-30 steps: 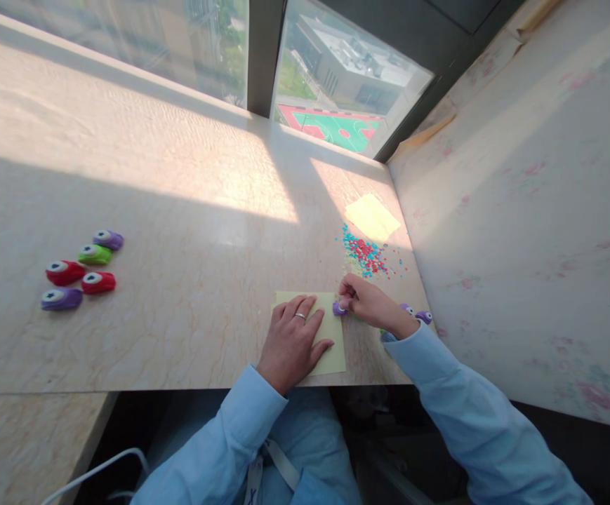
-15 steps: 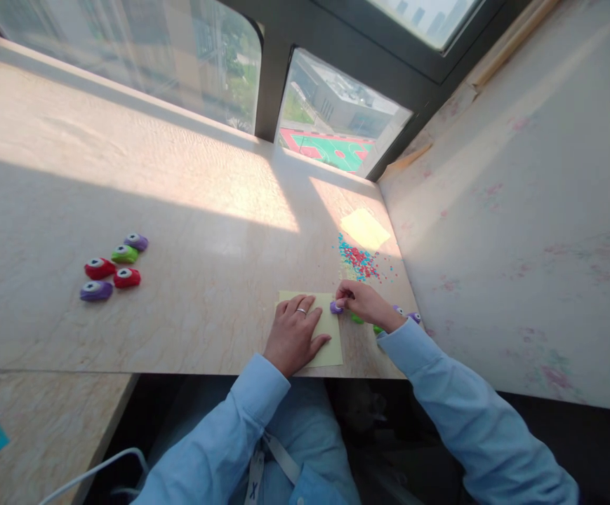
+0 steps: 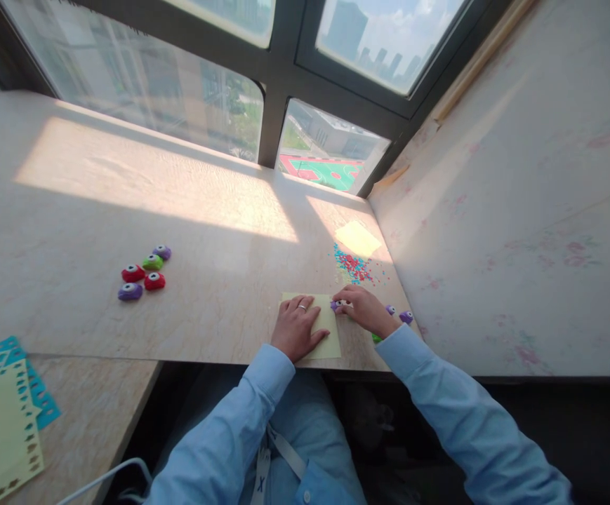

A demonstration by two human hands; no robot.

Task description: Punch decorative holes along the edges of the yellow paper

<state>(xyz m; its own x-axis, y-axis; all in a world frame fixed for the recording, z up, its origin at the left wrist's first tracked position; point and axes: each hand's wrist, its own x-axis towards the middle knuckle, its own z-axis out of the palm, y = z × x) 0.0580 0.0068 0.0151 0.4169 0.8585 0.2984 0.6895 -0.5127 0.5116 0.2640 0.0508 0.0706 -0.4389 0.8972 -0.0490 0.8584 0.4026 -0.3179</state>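
A pale yellow sheet of paper (image 3: 328,344) lies near the front edge of the table. My left hand (image 3: 298,330) rests on it with fingers spread, a ring on one of them. At the sheet's upper right edge sits a small purple paper punch (image 3: 335,306). My right hand (image 3: 361,308) has its thumb and fingers closed around this punch. Partly covered by my right wrist are a green punch (image 3: 376,338) and a purple punch (image 3: 390,309). Another purple punch (image 3: 406,317) stands near the wall.
Red and blue paper bits (image 3: 353,265) are scattered beyond my right hand, below a sunlit yellow sheet (image 3: 358,238). Several punches, one a red punch (image 3: 154,281), stand in a group on the left. Punched yellow paper (image 3: 2,431) and blue paper (image 3: 46,401) lie at lower left.
My right hand's fingers have closed around the purple punch, which stays by the paper's edge. My left hand keeps its place on the sheet. The view has tilted up and shifted left.
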